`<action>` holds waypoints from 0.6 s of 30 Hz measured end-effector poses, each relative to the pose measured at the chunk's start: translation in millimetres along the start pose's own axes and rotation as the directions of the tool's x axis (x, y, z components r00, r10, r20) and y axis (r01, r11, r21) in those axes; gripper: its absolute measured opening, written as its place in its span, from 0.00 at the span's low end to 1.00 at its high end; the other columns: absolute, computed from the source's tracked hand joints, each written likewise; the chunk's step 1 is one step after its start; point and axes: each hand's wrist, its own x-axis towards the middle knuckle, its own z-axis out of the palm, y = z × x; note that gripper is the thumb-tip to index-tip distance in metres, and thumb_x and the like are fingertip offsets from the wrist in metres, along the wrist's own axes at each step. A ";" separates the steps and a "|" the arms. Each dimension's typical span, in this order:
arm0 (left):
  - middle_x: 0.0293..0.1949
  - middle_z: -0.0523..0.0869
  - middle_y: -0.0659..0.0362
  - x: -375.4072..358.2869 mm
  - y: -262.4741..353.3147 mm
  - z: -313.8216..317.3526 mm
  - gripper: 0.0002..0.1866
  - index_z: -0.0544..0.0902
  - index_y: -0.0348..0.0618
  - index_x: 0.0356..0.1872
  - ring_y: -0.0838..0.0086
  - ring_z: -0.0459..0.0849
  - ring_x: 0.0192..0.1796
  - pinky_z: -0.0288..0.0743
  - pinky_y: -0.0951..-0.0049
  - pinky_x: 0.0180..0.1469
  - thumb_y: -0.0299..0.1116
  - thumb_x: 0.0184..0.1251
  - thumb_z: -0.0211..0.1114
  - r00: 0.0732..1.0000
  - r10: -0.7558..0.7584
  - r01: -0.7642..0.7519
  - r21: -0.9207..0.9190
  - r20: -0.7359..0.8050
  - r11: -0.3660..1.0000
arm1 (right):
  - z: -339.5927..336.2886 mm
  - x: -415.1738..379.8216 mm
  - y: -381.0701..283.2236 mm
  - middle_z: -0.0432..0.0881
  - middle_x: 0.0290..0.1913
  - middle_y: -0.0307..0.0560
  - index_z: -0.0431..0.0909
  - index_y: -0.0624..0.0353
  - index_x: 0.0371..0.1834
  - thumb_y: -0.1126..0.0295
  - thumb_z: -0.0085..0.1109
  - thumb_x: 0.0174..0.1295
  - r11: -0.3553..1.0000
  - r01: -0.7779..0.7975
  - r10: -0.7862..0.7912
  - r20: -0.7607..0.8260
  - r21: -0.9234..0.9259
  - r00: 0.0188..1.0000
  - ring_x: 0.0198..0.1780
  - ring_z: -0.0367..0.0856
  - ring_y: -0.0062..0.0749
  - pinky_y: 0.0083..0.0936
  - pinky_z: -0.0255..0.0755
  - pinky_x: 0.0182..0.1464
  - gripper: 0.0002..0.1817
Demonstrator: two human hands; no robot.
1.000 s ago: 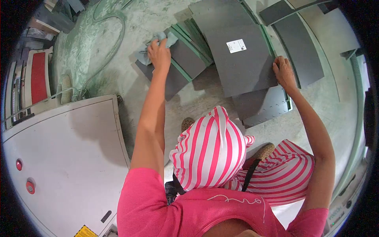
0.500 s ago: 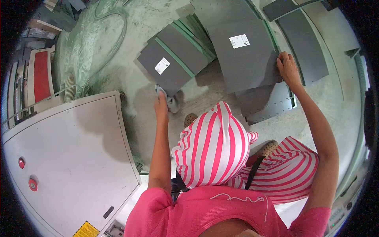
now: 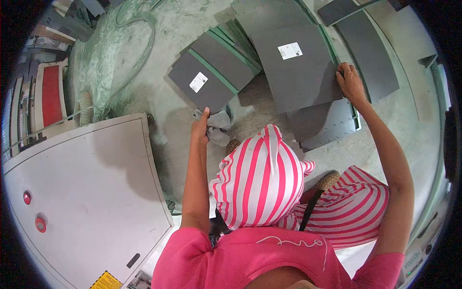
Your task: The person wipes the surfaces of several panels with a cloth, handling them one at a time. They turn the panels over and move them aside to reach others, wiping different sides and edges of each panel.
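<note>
My left hand (image 3: pixel 200 129) is closed on a crumpled grey rag (image 3: pixel 219 126), which hangs out to its right. The rag is close to the near corner of a dark grey panel with green strips (image 3: pixel 214 62) and a white label. Curled over the right edge of a larger dark grey panel (image 3: pixel 301 72), also labelled, is my right hand (image 3: pixel 352 84); its fingertips are partly hidden. Beneath that panel shows another dark board (image 3: pixel 332 126) with small raised marks along its near side.
At the left stands a white cabinet (image 3: pixel 86 183) with red buttons. A hose (image 3: pixel 147 48) runs over the floor behind it. Another dark panel (image 3: pixel 370 58) lies at the right by the wall. Striped knees are close in front.
My left hand has shifted slightly toward me and right, and the rag has spread out further right. My right hand stays at the panel edge.
</note>
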 end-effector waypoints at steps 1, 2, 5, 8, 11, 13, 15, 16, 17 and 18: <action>0.41 0.79 0.50 1.5 0.6 -2.6 0.30 0.71 0.27 0.46 0.66 0.80 0.39 0.75 0.68 0.40 0.44 0.52 0.67 1.000 -0.001 0.001 -0.001 0.002 1.000 | 0.1 0.5 1.4 0.71 0.40 0.54 0.66 0.56 0.42 0.66 0.49 0.59 1.000 0.000 0.000 0.000 -0.003 1.000 0.45 0.72 0.51 0.40 0.67 0.45 0.10; 0.42 0.79 0.51 2.2 1.5 -6.4 0.30 0.72 0.29 0.47 0.67 0.80 0.40 0.74 0.69 0.42 0.46 0.52 0.67 1.000 0.006 -0.005 -0.031 0.019 1.000 | 0.6 0.6 2.7 0.71 0.40 0.54 0.66 0.56 0.42 0.66 0.49 0.59 1.000 0.018 -0.018 -0.004 -0.007 1.000 0.44 0.72 0.51 0.40 0.67 0.45 0.10; 0.44 0.78 0.53 -11.2 17.5 -11.6 0.31 0.71 0.33 0.49 0.67 0.79 0.43 0.73 0.69 0.45 0.48 0.51 0.67 0.997 0.027 -0.022 -0.073 0.073 0.997 | 1.8 1.0 4.1 0.71 0.41 0.54 0.66 0.56 0.42 0.66 0.49 0.59 1.000 0.030 -0.030 -0.007 -0.001 1.000 0.45 0.72 0.51 0.40 0.67 0.45 0.11; 0.46 0.78 0.53 -39.8 48.7 -4.9 0.33 0.71 0.34 0.50 0.66 0.79 0.44 0.71 0.68 0.47 0.50 0.50 0.66 0.996 0.056 -0.053 -0.041 0.074 0.998 | 1.8 3.7 6.1 0.71 0.41 0.54 0.66 0.56 0.42 0.66 0.49 0.59 1.000 0.016 -0.016 0.008 -0.009 1.000 0.45 0.72 0.51 0.40 0.67 0.45 0.11; 0.45 0.79 0.53 -35.1 61.9 -17.1 0.32 0.72 0.35 0.49 0.65 0.79 0.44 0.71 0.66 0.48 0.52 0.50 0.65 0.995 0.076 -0.076 -0.003 0.060 0.997 | 1.1 5.3 6.6 0.71 0.42 0.53 0.66 0.56 0.42 0.66 0.49 0.58 1.000 0.003 -0.002 0.020 -0.026 1.000 0.46 0.72 0.51 0.40 0.67 0.46 0.11; 0.45 0.79 0.53 -38.8 72.8 -13.4 0.32 0.73 0.36 0.48 0.64 0.79 0.44 0.71 0.65 0.49 0.53 0.51 0.63 0.993 0.084 -0.083 -0.010 0.082 0.996 | 0.2 5.8 6.3 0.71 0.42 0.53 0.66 0.56 0.42 0.66 0.49 0.58 1.000 0.000 0.000 0.018 -0.025 1.000 0.46 0.72 0.50 0.40 0.67 0.46 0.11; 0.43 0.80 0.52 -45.9 87.4 -7.6 0.28 0.76 0.38 0.46 0.62 0.79 0.44 0.70 0.62 0.50 0.51 0.52 0.61 0.967 0.142 -0.100 -0.197 0.212 0.975 | -1.8 6.9 4.8 0.70 0.42 0.53 0.67 0.56 0.41 0.67 0.49 0.58 0.991 0.107 -0.112 -0.052 -0.083 0.992 0.46 0.71 0.50 0.39 0.66 0.46 0.10; 0.43 0.80 0.52 -45.8 95.3 -6.9 0.28 0.76 0.38 0.46 0.62 0.79 0.44 0.70 0.62 0.50 0.51 0.52 0.61 0.967 0.142 -0.100 -0.195 0.212 0.976 | -3.0 7.7 3.1 0.70 0.42 0.53 0.67 0.56 0.41 0.67 0.49 0.58 0.991 0.106 -0.110 -0.052 -0.082 0.993 0.46 0.71 0.50 0.39 0.66 0.46 0.10; 0.43 0.80 0.52 -44.0 104.6 -8.1 0.26 0.76 0.38 0.45 0.62 0.79 0.45 0.71 0.61 0.50 0.49 0.52 0.61 0.957 0.141 -0.060 -0.301 0.253 0.952 | -4.1 8.7 1.4 0.70 0.42 0.53 0.67 0.57 0.41 0.67 0.50 0.58 0.991 0.114 -0.118 -0.066 -0.072 0.991 0.47 0.71 0.50 0.39 0.66 0.47 0.10; 0.43 0.80 0.52 -48.5 113.5 -5.1 0.24 0.77 0.38 0.44 0.61 0.79 0.45 0.71 0.60 0.51 0.48 0.52 0.61 0.944 0.146 -0.016 -0.401 0.295 0.916 | -5.3 9.4 -0.9 0.70 0.42 0.53 0.67 0.57 0.42 0.67 0.50 0.58 0.991 0.122 -0.127 -0.081 -0.062 0.989 0.47 0.71 0.49 0.38 0.66 0.47 0.10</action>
